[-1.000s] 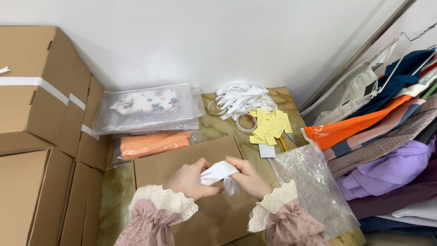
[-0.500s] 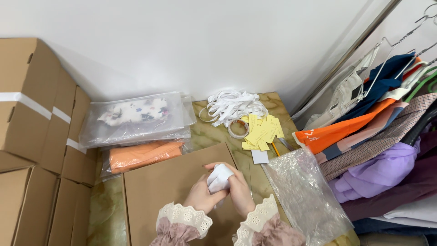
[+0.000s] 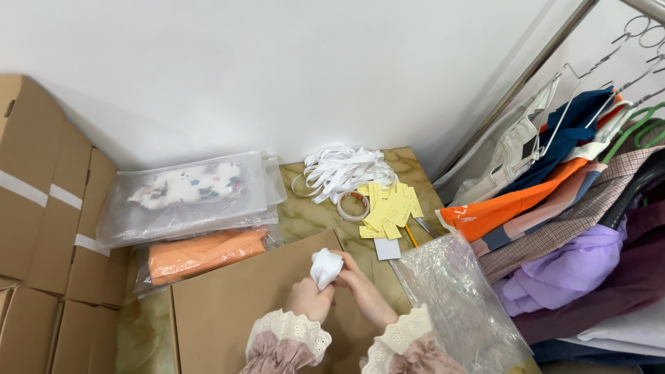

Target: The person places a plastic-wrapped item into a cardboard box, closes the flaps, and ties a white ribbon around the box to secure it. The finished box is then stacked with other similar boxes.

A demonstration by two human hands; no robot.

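Looking down (head view): both my hands meet over a flat cardboard sheet (image 3: 256,305), working one small white wad (image 3: 326,266).
Left hand (image 3: 309,299): fingers curled, pressed onto the wad's lower side.
Right hand (image 3: 360,285): fingers pinch the wad's right side; thumb partly hidden.
Wad location: off the sheet, between both hands, above the sheet's right part.
Change vs a sec ago: cloth was wider and looser betw. the hands; now it's bunched tight, hands closer together. I judge the balling-up is nearly done.
Edges: crinkly clear bag (image 3: 463,305) just beside my right sleeve; clothes rack w/ hung garments (image 3: 554,201) close on the right.
Left side: stacked cardboard boxes (image 3: 41,208) hem that edge.
Far side: bagged patterned cloth (image 3: 187,197) over bagged orange cloth (image 3: 208,253); white strap pile (image 3: 343,170), tape roll (image 3: 352,205), yellow tags (image 3: 389,208) near the wall.
Open room: bare sheet to my left; little on the right.
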